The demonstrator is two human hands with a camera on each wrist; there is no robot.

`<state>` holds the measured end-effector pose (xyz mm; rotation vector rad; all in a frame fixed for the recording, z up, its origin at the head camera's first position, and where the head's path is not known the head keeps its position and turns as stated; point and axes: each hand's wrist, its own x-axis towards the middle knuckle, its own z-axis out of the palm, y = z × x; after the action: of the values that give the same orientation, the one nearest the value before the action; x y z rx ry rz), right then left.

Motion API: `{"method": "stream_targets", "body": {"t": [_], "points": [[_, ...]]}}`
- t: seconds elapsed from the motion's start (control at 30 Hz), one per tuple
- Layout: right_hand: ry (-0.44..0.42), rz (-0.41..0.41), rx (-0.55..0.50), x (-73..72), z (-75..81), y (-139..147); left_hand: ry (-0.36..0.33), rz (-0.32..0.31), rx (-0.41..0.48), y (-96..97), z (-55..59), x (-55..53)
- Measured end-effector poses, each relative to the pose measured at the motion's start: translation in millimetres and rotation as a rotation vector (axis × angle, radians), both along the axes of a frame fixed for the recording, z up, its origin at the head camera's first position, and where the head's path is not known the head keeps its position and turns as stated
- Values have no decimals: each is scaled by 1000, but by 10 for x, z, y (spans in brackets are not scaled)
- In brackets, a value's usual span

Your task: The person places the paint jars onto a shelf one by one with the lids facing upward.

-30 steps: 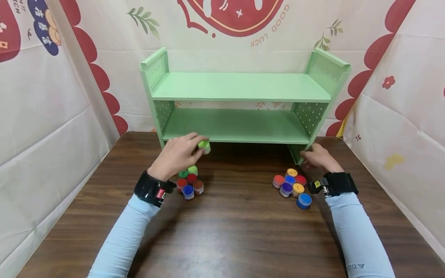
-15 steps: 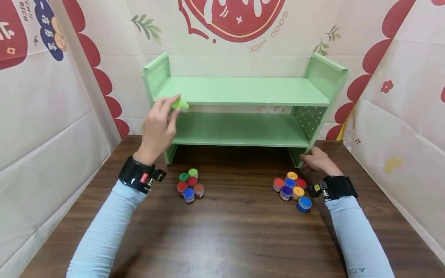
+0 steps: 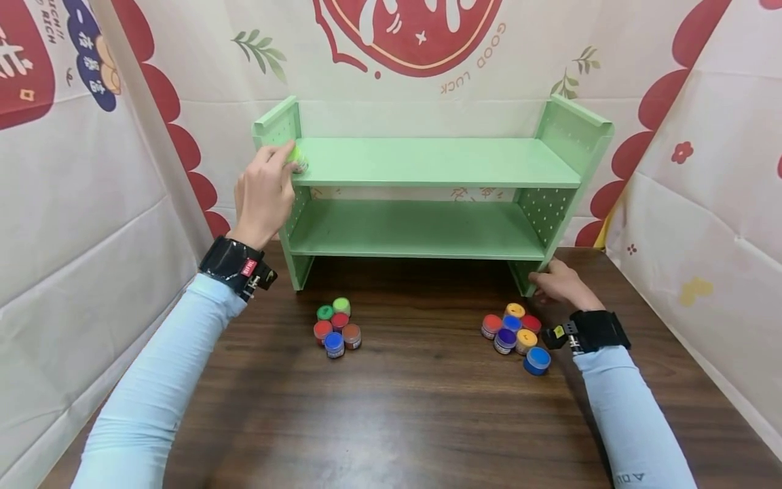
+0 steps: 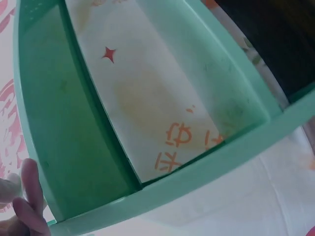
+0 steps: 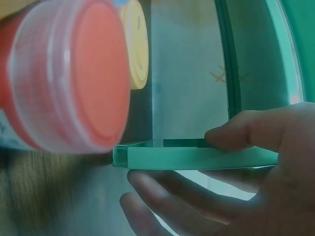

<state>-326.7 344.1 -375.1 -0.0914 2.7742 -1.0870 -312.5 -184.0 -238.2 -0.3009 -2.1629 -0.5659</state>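
Observation:
In the head view my left hand pinches a small paint pot with a lime-green lid at the left end of the top board of a pale green two-tier shelf. Whether the pot touches the board I cannot tell. In the left wrist view only the fingers show, at the shelf's end; the pot is hidden there. My right hand grips the shelf's right leg low down, thumb on one side and fingers on the other, as the right wrist view shows with the green side panel.
Several small lidded pots, among them a light green one, stand in a cluster left of centre. Another cluster, with a larger blue pot in front, stands near my right hand. Printed cloth hangs behind and at both sides of the dark wooden table.
My left hand has carried the lime-lidded pot from in front of the lower board up and leftwards to the top board's left end. My right hand has stayed on the shelf leg.

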Motion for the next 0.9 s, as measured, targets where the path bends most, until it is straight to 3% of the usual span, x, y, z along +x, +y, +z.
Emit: {"method": "stream_targets", "body": {"t": [0.43, 0.9], "points": [[-7, 9, -10, -2, -8, 8, -150, 46, -84, 8, 177, -116], [5, 24, -14, -18, -26, 36, -305, 66, -135, -3, 348, -73]]}}
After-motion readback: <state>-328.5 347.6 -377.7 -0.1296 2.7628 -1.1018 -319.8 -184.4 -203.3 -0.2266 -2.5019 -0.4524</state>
